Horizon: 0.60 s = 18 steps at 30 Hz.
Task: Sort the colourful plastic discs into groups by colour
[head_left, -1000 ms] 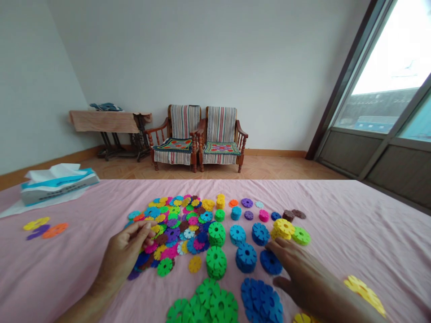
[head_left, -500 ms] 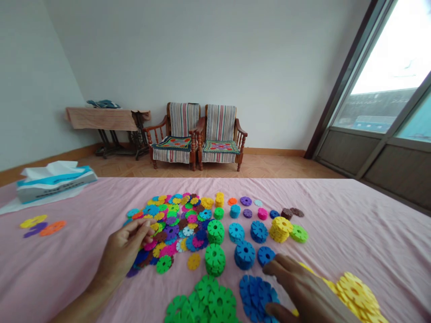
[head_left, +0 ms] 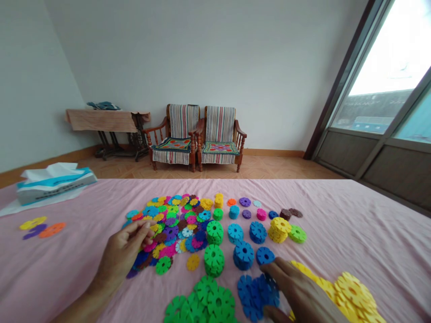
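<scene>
My left hand (head_left: 129, 242) hovers at the left edge of a mixed heap of notched plastic flower discs (head_left: 171, 232), its fingers pinched together. Whether anything is in that pinch is hidden. At the lower right, my right hand (head_left: 292, 285) reaches over a loose pile of blue discs (head_left: 252, 294), thumb and fingers apart on its right side. Just beyond those fingertips lies a short blue stack (head_left: 265, 255), with a taller blue stack (head_left: 243, 255) to its left. Loose green discs (head_left: 208, 300) lie left of the blue pile, and yellow discs (head_left: 353, 291) lie partly behind my right hand.
Green stacks (head_left: 214, 259), a yellow stack (head_left: 279, 229) and rows of smaller stacks stand mid-table on the pink cloth (head_left: 336, 215). A tissue box (head_left: 55, 184) and three loose discs (head_left: 42, 228) are at left. Two wooden chairs (head_left: 220, 143) stand beyond the table.
My right hand has moved slightly left and down onto the blue pile, whose discs have shifted a little. My left hand stays almost still.
</scene>
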### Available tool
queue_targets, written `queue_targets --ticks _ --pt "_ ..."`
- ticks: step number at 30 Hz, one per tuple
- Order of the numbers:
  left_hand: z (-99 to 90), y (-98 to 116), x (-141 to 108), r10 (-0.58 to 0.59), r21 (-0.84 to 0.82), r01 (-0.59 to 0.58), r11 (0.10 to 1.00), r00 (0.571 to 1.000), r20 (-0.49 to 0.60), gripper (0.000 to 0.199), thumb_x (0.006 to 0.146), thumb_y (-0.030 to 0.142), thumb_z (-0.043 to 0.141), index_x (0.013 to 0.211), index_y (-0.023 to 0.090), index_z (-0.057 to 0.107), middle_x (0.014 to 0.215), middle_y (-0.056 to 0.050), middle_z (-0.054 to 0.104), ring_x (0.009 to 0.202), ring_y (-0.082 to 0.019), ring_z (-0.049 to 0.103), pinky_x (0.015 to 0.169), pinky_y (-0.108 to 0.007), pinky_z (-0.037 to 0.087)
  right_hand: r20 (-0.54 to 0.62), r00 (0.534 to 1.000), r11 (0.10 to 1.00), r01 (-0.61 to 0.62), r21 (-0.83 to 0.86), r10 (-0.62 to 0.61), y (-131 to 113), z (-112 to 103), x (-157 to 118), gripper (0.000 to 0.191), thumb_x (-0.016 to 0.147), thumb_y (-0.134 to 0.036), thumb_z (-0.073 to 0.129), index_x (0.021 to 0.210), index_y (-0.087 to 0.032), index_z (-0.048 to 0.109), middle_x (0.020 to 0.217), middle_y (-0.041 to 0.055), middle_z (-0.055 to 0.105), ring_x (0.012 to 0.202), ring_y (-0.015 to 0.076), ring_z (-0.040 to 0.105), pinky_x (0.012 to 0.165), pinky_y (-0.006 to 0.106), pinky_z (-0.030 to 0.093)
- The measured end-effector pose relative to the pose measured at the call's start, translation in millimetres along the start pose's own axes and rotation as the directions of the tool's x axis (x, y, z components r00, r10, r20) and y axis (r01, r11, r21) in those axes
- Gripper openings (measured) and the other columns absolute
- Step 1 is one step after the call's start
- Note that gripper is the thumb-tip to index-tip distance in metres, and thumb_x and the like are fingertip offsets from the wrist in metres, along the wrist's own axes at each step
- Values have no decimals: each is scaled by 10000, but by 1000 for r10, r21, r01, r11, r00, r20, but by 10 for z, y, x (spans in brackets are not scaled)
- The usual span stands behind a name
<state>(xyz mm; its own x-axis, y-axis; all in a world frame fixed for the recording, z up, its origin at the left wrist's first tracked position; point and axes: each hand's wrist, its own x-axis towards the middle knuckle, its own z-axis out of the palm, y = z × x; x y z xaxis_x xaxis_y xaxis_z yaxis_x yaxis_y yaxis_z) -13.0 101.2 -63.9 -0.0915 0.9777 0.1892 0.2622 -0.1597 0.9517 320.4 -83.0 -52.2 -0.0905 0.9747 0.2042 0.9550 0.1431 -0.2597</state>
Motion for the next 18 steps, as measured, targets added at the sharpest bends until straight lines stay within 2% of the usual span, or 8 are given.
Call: queue_targets --ticks 4,8,12,15,18 --pt "-1 19 -16 1 12 -1 1000 1000 4 352 692 523 673 722 174 645 598 12 621 540 -139 572 512 -222 489 25 998 999 50 10 -51 -25 57 40 540 644 -184 671 1164 -282 560 1091 68 679 961 306 655 773 357 553" --pt "-9 -16 -4 8 10 -9 1000 1000 4 360 694 521 672 775 171 659 622 6 632 547 -143 575 509 -226 491 27 995 995 96 -6 -96 -10 71 33 583 612 -216 733 1167 -279 564 1092 71 680 963 315 651 783 362 552" --pt "3 -12 6 10 2 -10 1000 1000 3 360 675 524 683 741 171 658 606 7 630 537 -143 573 505 -227 495 -120 991 997 67 34 -63 60 -145 123 379 784 -302 614 1160 -291 568 1135 77 659 1004 297 632 793 384 533" --pt "13 30 -7 13 4 -13 1000 1000 -11 372 654 534 689 731 171 670 587 6 627 526 -149 573 490 -235 496 -179 982 998 60 -7 -60 183 -341 346 278 843 -259 520 1104 -218 608 1106 129 655 1035 308 600 856 459 479" --pt "18 83 -28 15 4 -15 1000 1000 -20 384 632 546 691 706 170 678 563 3 624 517 -156 578 481 -243 500 5 998 996 69 -56 -69 304 -469 623 367 804 -220 574 1169 -186 592 1082 131 662 1026 308 579 886 499 421"
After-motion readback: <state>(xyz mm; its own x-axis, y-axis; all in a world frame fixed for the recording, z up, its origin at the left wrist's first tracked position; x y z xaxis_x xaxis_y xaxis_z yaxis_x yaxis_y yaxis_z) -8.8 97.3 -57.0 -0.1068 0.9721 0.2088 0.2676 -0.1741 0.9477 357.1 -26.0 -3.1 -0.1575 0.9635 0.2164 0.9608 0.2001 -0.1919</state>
